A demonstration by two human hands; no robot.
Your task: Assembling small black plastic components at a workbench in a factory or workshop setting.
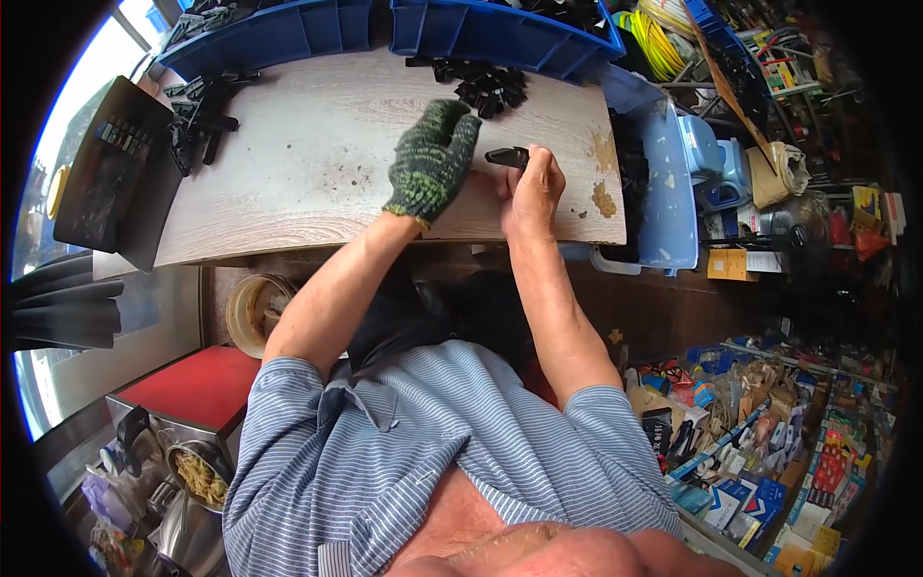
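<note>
Right hand [532, 185] bare, fingers closed around small black plastic part [507, 155], over wooden board [308, 183]. Left hand [433, 159] gloved, fingers loosely extended, empty, just beside part. Pile of black parts [486, 87] beyond.

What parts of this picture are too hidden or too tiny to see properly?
Head view only:
- The small black part in the right hand: fingers cover most of it.
- The gloved left hand: the glove hides its fingers.
- The blue bins: cut off by the top edge.
- The pile of black pieces: too small to tell shapes.
</note>
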